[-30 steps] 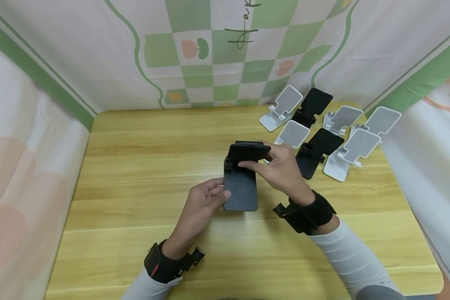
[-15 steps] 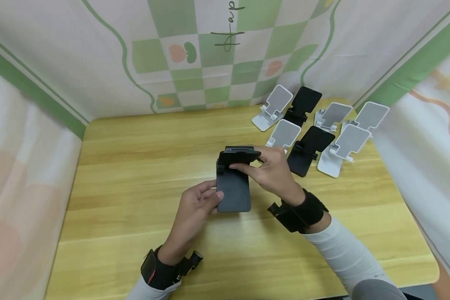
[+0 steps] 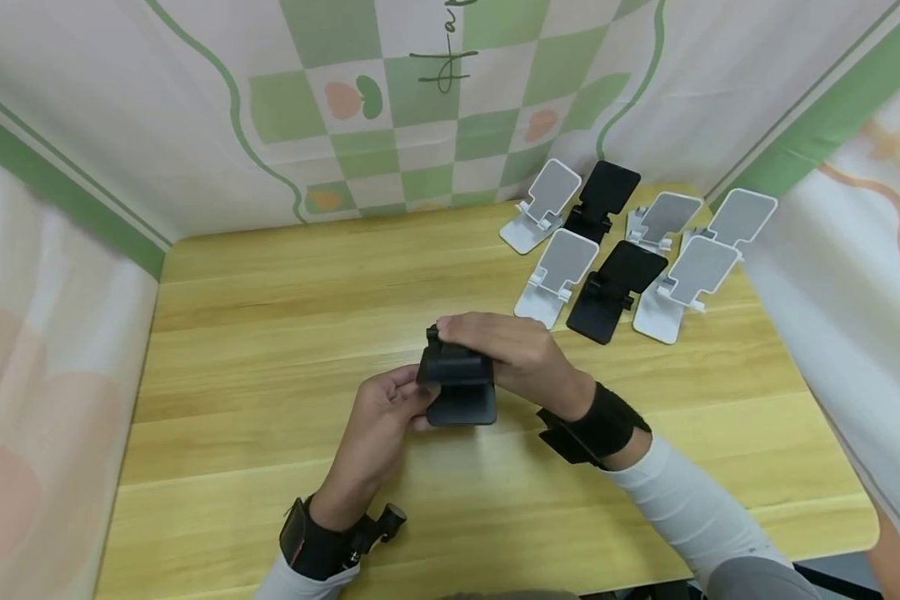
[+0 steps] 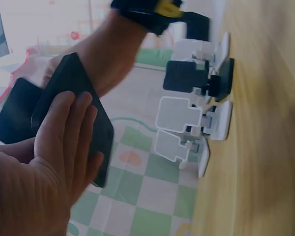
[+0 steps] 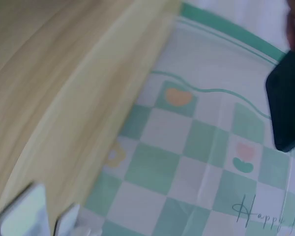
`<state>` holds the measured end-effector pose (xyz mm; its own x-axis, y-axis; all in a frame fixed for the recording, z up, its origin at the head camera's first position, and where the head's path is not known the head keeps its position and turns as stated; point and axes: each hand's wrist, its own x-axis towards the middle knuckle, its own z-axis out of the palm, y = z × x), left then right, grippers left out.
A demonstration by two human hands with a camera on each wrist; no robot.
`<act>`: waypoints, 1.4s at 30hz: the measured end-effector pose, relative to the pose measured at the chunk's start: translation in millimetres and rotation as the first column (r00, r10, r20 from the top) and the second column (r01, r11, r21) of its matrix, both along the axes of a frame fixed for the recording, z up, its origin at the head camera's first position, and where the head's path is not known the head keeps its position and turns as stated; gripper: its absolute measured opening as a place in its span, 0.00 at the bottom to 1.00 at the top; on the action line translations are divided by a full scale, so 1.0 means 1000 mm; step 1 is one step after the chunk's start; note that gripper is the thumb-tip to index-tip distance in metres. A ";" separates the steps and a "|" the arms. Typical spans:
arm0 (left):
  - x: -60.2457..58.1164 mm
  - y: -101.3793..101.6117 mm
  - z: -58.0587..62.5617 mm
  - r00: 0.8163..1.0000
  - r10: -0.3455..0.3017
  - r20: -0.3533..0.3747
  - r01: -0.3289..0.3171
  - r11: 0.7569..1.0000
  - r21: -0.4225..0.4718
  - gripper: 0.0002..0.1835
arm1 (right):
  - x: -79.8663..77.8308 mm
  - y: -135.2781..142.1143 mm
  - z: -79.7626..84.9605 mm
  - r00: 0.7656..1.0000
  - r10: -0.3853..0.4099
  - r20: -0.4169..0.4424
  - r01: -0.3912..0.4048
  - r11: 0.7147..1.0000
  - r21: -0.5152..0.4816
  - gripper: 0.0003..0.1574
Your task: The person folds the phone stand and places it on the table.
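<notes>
A black folding phone stand (image 3: 461, 407) is held up over the middle of the table, its upper panel tilted down toward its base. My left hand (image 3: 381, 429) grips the base at its left edge; in the left wrist view several fingers of that hand (image 4: 51, 162) lie flat along the underside of the stand (image 4: 102, 135). Straight fingers of my right hand (image 3: 521, 357) lie across the hinge end of the stand and press on it, the thumb hidden. Only a corner of the stand (image 5: 287, 105) shows at the right of the right wrist view.
Several unfolded phone stands, white ones like the front white stand (image 3: 558, 271) and black ones like the front black stand (image 3: 617, 287), stand at the table's back right. The wooden table (image 3: 270, 333) meets a patterned curtain (image 3: 427, 117) behind.
The stand's upper panel has swung down toward me over the base. My right hand has gone from pinching the panel to lying across the hinge end. My left hand keeps its grip.
</notes>
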<state>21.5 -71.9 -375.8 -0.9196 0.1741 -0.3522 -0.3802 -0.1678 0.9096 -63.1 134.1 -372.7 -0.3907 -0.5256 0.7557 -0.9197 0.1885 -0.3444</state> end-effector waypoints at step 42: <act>-0.002 -0.005 0.000 0.994 0.093 0.053 -0.098 0.989 0.113 0.24 | 0.020 0.034 0.007 0.375 -0.010 0.927 -0.008 1.000 0.014 0.40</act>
